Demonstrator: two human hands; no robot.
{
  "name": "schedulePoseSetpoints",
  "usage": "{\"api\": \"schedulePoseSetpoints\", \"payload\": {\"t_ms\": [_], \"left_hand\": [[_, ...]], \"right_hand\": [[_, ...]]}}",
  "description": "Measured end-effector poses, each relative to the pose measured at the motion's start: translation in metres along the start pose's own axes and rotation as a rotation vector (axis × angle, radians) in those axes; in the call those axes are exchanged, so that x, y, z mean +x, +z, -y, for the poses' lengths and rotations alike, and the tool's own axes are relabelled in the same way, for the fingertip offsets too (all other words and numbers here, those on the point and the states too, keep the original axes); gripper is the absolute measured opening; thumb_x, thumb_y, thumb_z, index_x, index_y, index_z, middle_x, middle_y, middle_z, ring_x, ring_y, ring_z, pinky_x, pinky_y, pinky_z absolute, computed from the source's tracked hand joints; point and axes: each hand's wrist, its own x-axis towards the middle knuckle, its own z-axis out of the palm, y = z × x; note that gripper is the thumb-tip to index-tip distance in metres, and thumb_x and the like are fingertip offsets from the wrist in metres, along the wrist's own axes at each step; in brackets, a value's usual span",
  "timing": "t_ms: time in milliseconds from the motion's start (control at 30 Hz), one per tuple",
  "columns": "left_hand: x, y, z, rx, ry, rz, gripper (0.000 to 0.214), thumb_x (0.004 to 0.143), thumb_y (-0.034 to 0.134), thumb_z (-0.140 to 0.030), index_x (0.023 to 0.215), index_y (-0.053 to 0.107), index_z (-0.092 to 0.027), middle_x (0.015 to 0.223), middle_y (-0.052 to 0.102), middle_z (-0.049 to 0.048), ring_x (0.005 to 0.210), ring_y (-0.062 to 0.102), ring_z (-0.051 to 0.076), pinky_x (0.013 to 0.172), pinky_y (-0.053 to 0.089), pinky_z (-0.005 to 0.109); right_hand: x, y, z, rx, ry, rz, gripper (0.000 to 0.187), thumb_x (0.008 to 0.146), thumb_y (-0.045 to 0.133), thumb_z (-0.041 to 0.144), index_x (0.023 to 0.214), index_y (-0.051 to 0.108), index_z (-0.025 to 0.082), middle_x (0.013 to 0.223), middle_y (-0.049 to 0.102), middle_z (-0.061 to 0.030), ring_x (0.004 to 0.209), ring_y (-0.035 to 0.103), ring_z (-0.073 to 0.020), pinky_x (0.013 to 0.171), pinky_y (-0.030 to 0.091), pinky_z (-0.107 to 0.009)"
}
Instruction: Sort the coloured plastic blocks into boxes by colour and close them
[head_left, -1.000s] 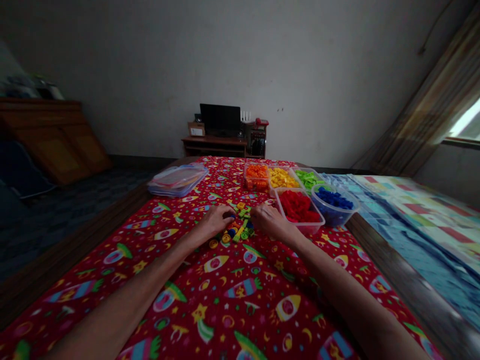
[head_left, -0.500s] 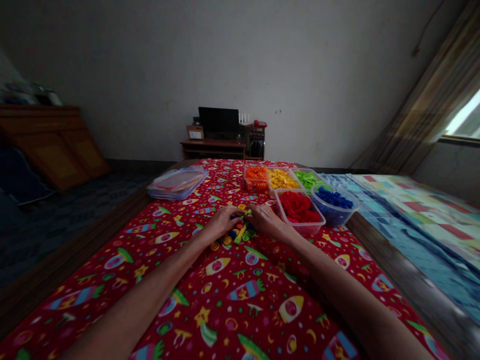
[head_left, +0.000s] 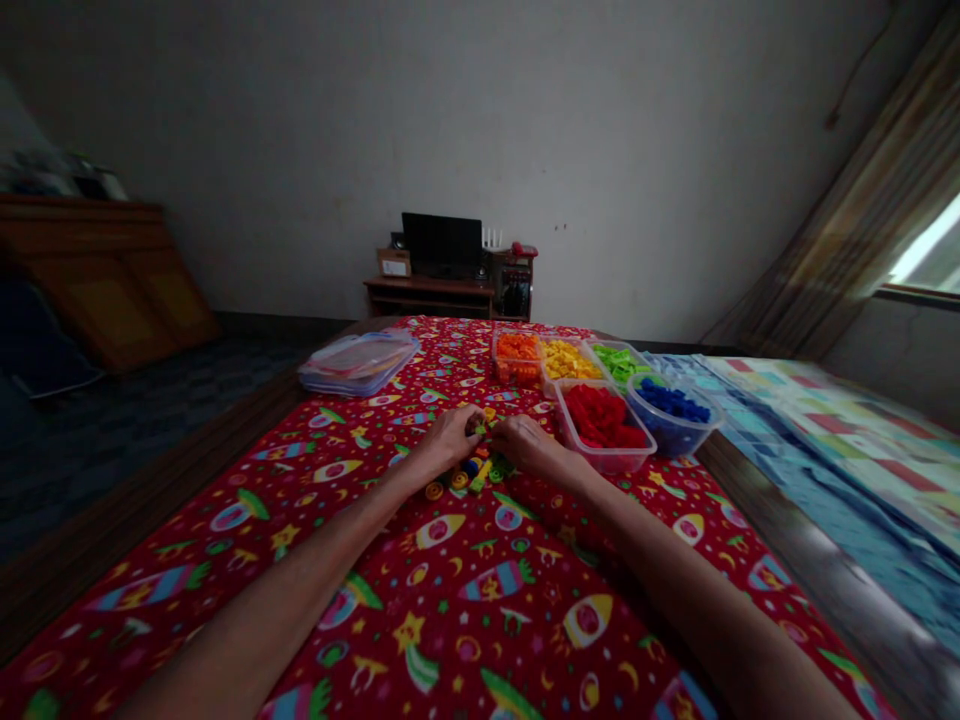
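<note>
The small toy bricks [head_left: 477, 472] between the left hand [head_left: 450, 442] and right hand [head_left: 529, 447] are partly hidden by the fingers, and whether either hand grips a piece cannot be told. The left forearm [head_left: 300, 585] and right forearm [head_left: 697, 600] are cut off by the bottom edge. The window [head_left: 926, 245] is cut off at the right, and the objects [head_left: 67, 175] on the wooden cabinet [head_left: 97, 275] are too dark and blurred to be identified.
</note>
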Motion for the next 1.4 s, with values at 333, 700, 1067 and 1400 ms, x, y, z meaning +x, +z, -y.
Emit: {"api": "schedulePoseSetpoints", "payload": {"t_ms": [333,700,1067,1400], "left_hand": [[0.001,-0.004,-0.011,-0.640,-0.241,0.013,0.048,0.056,0.074,-0.042,0.093,0.054,-0.017,0.066,0.065,-0.0005,0.062,0.062,0.017,0.057,0.046,0.026],[-0.003,-0.019,-0.002,-0.241,-0.053,-0.082,0.033,0.078,0.049,-0.043,0.093,0.065,-0.018,0.084,0.072,0.0055,0.077,0.067,0.022,0.066,0.052,0.030],[-0.001,-0.016,0.047,-0.247,-0.167,-0.084,0.033,0.069,0.045,-0.038,0.088,0.065,-0.019,0.082,0.073,0.0053,0.080,0.068,0.024,0.071,0.053,0.031],[-0.004,-0.016,0.043,-0.105,-0.072,-0.085,0.031,0.070,0.045,-0.035,0.086,0.067,-0.020,0.090,0.072,0.0059,0.085,0.066,0.023,0.079,0.051,0.033]], "right_hand": [[0.009,-0.015,0.007,0.282,0.185,-0.021,0.033,0.075,0.059,0.011,0.106,0.068,0.012,0.085,0.070,-0.0065,0.071,0.058,-0.0135,0.065,0.039,-0.021],[0.009,-0.089,-0.040,0.026,0.253,-0.180,0.023,0.079,0.052,0.013,0.090,0.072,0.012,0.073,0.067,-0.0044,0.066,0.057,-0.0116,0.061,0.037,-0.020],[-0.001,-0.171,-0.191,-0.410,0.846,0.002,0.030,0.078,0.061,0.015,0.105,0.070,0.009,0.074,0.071,-0.0098,0.060,0.065,-0.0144,0.066,0.048,-0.022],[0.020,-0.168,-0.157,-0.385,0.609,-0.097,0.027,0.083,0.050,0.016,0.093,0.072,0.006,0.066,0.069,-0.0108,0.064,0.065,-0.0159,0.064,0.043,-0.022]]}}
